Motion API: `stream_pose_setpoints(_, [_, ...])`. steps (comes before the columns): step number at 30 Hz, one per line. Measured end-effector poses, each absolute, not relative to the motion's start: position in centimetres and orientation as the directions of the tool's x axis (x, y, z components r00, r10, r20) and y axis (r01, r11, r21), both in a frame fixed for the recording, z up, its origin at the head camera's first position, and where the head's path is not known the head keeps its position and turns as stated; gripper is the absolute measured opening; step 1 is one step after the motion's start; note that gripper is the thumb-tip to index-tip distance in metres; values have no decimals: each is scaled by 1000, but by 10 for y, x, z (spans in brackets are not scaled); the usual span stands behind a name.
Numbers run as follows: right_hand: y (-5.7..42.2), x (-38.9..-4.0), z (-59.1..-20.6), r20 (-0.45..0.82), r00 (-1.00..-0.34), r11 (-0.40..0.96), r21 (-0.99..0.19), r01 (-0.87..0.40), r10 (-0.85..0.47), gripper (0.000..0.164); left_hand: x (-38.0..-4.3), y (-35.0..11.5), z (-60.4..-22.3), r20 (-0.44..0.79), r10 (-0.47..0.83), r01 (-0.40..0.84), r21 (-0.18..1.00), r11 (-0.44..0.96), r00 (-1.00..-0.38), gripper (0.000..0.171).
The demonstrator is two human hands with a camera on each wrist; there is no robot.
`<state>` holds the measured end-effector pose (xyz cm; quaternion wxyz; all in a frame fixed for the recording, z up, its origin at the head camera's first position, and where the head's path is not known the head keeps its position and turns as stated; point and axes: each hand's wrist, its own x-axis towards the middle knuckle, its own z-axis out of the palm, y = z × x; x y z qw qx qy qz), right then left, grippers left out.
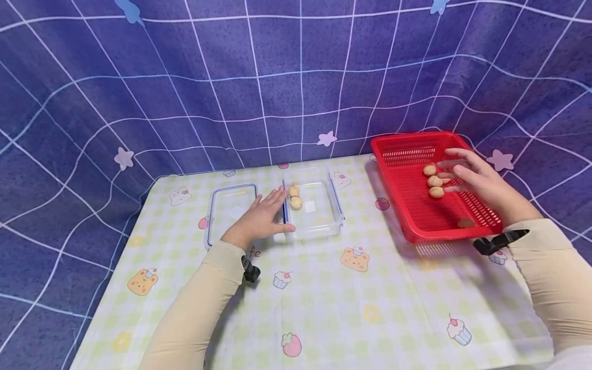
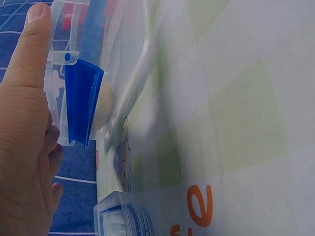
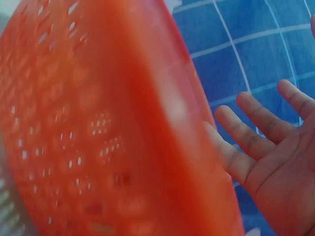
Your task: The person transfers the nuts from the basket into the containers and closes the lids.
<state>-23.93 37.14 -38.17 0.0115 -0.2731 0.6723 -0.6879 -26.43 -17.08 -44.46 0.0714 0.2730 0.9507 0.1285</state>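
Observation:
Straight fingers of my left hand (image 1: 264, 216) touch the left side of a clear plastic box (image 1: 319, 226). Its blue latch (image 2: 82, 101) hangs beside the hand in the left wrist view. Two walnuts (image 1: 296, 203) sit together at the box's left inner side. Over the red plastic basket (image 1: 393, 198), my right hand (image 1: 483, 185) spreads its fingers and holds nothing. Three walnuts (image 1: 435, 181) lie in a row in the basket near those fingertips. The right wrist view shows the spread right hand (image 3: 280, 157) behind the basket wall (image 3: 147, 123).
A clear lid (image 1: 226, 216) with a blue seal lies flat left of the box, partly behind the left hand. A patterned cloth (image 1: 324, 308) covers the table. Behind it hangs a blue curtain (image 1: 277, 92) with white lines. A small brown patch (image 1: 465, 222) shows in the basket's near right corner.

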Motion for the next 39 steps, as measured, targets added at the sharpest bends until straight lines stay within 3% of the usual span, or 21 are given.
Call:
stream_pose_setpoints(11, [403,-235,-400,283,-854,-116,-959,-258,-437,53,-264,-171,-443,-61,543,508,281,814,-837,108])
stream_pose_setpoints(24, [417,-230,-415,159,-917,313,-907,-282,-366,88,-266,-171,-446,-70,537,501,276,820,-841,109])
stream_pose_setpoints(31, [420,-230,-416,58,-911,416,-876,-243,-409,87,-265,-171,-445,-67,534,501,267,823,-843,108])
stream_pose_setpoints(39, [424,-230,-417,-10,-901,446,-871,-205,-434,78,-265,-171,-446,-57,539,507,268,819,-841,107])
